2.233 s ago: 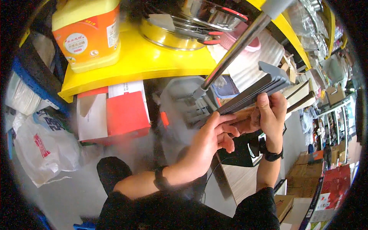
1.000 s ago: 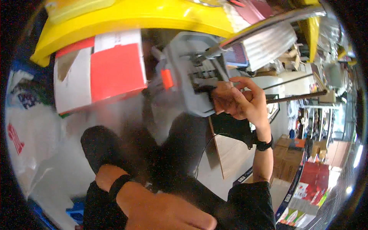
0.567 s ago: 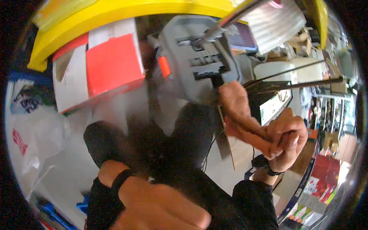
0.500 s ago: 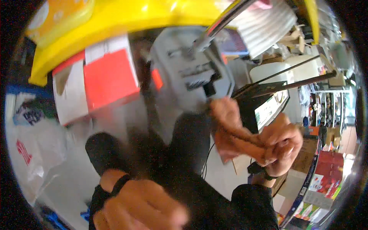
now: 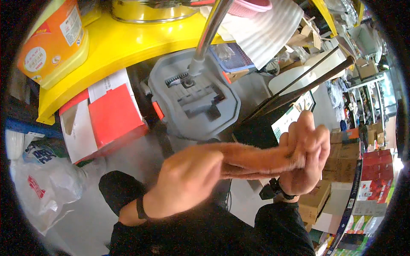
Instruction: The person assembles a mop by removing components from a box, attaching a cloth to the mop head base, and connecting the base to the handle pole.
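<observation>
An orange-brown cloth [image 5: 258,161] is stretched in a twisted strip between my two hands, above my dark-clothed lap. Its left end is gripped by my left hand [image 5: 185,177], which is closed and slightly blurred. At the other end, my right hand [image 5: 305,155] is closed around the bunched cloth. Beyond the hands stands a grey mop bucket [image 5: 171,100] with orange clips. A metal pole [image 5: 208,36] rises from inside it.
A yellow shelf [image 5: 124,47] runs across the top left, bearing an orange-and-yellow jug [image 5: 57,49]. Below it stands a red-and-white box [image 5: 115,113]. A white plastic bag [image 5: 53,183] lies at left. Cardboard boxes [image 5: 316,198] are stacked at right, near dark bars [image 5: 311,83].
My left hand has come up from the lower edge and taken hold of the cloth's free end. The cloth, earlier loose from the right hand, is now drawn out sideways. The view has shifted slightly.
</observation>
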`<state>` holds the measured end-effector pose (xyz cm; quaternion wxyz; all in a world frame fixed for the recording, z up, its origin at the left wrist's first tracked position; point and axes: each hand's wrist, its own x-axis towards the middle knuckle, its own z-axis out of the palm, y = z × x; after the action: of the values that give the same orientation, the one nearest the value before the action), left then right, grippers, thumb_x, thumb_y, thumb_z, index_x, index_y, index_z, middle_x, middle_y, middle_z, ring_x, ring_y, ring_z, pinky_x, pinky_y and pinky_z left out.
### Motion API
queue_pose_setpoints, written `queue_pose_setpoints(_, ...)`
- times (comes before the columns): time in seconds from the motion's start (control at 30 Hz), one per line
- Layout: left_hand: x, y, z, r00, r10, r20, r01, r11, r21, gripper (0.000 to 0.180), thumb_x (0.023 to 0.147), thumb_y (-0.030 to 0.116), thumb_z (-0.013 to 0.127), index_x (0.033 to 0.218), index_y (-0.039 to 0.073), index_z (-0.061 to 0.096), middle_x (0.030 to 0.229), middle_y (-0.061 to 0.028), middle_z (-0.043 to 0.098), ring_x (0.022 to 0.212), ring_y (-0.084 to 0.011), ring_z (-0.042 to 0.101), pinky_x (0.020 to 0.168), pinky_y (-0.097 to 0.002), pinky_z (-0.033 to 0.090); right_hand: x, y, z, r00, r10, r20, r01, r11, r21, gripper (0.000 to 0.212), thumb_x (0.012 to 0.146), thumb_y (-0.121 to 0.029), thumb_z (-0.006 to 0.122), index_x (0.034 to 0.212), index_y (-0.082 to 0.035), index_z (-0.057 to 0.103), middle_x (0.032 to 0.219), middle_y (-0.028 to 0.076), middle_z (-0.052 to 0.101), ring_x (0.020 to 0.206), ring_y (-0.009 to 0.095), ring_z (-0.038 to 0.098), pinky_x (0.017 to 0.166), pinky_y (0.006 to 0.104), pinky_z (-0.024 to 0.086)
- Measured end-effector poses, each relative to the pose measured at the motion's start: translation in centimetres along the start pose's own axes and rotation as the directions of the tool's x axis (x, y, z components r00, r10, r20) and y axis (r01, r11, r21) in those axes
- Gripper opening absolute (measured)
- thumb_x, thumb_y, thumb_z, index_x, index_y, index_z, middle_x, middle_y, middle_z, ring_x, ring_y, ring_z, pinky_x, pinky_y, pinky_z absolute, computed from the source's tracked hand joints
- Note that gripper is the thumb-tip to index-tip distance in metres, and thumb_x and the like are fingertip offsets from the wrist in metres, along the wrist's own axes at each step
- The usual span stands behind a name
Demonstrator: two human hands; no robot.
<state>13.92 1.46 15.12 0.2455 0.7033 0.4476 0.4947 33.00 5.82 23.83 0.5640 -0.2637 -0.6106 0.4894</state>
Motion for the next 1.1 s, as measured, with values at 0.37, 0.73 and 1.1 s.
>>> queue_pose_setpoints(0.37, 0.6, -1.1, 1.1, 0.986, -0.124, 0.109, 0.094, 0.965, 0.247, 0.048, 0.07, 0.042, 0.082, 0.092, 0.005, 0.061, 0.087, -0.0114, 0.064, 0.076, -0.0316, 0.066, 0.066, -0.0411, 0.054, -1.2, 3.0, 0.3, 0.954, 0.301, 0.009, -0.3, 0.946, 0.125, 0.052, 0.092, -0.003, 0.056, 0.141, 0.006, 0.041, 0.154, 0.018, 0.028, 0.143, 0.03, 0.028, 0.115, 0.0427, 0.026)
queue_pose_setpoints(0.73, 0.9, -2.4, 1.6, 1.0, 0.005, -0.015, -0.003, 0.994, 0.112, 0.036, 0.076, 0.019, 0.073, 0.111, 0.012, 0.065, 0.107, -0.0064, 0.066, 0.088, -0.026, 0.066, 0.073, -0.0357, 0.055, -3.6, 3.3, 2.2, 0.792, 0.19, 0.58, 0.018, 0.943, -0.333, 0.105, 0.083, -0.018, 0.072, 0.152, 0.0, -0.004, 0.155, 0.027, -0.022, 0.145, 0.038, -0.019, 0.116, 0.0482, 0.007)
queue_pose_setpoints(1.1, 0.1, -2.2, -2.2, 0.978, 0.194, -0.081, -0.177, 0.967, 0.182, 0.047, 0.061, 0.001, 0.071, 0.107, 0.002, 0.063, 0.096, -0.0121, 0.061, 0.082, -0.0325, 0.063, 0.071, -0.0419, 0.052, -7.6, 5.6, 0.1, 0.867, -0.455, 0.201, 0.406, 0.413, -0.816, 0.092, 0.07, -0.024, 0.071, 0.146, 0.005, 0.026, 0.147, 0.037, 0.016, 0.14, 0.052, 0.012, 0.113, 0.0599, 0.007)
